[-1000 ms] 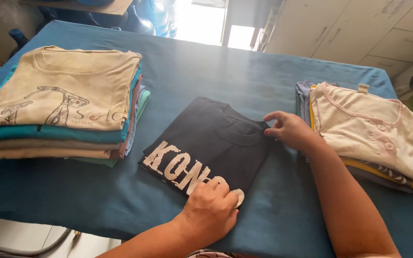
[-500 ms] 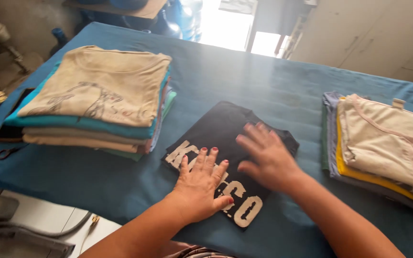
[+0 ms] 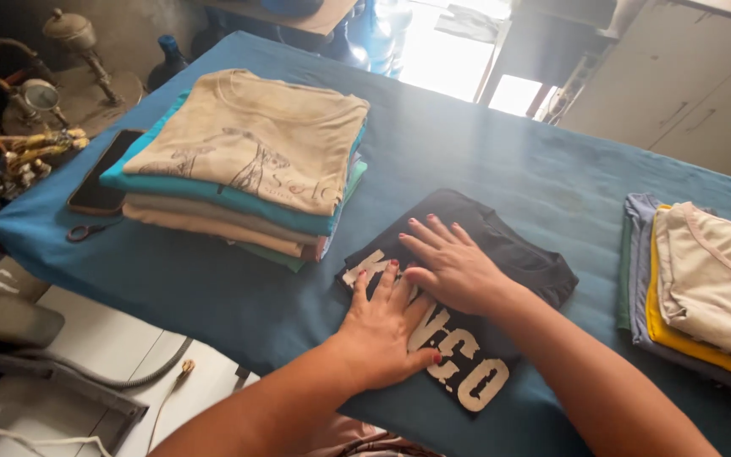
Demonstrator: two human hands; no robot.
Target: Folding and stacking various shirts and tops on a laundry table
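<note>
Head view.

Item: folded black T-shirt (image 3: 501, 254) with pale block lettering, lying flat on the blue-covered table (image 3: 501, 161), near its front edge, between two stacks of clothes.

Left hand (image 3: 387, 326): palm down on the shirt's near-left part, over the lettering; fingers (image 3: 376, 288) spread fairly wide and flat, gripping nothing.

Right hand (image 3: 454, 267): palm down on the middle of the shirt, just beyond the left hand and touching it at the fingertips; fingers (image 3: 425, 233) extended, slightly fanned, pointing to the left, pressed on the cloth and closed on nothing. The shirt lies under both hands, its far corner and its lettered near corner showing free of them.

Left stack (image 3: 247, 161): folded shirts, beige printed one on top, teal and tan beneath; near the black shirt, apart.

Right stack (image 3: 704, 288): folded cream, yellow and grey-blue garments; well apart.

Table's left end: dark phone (image 3: 105, 182); small scissors (image 3: 88, 229) just beside it.
</note>
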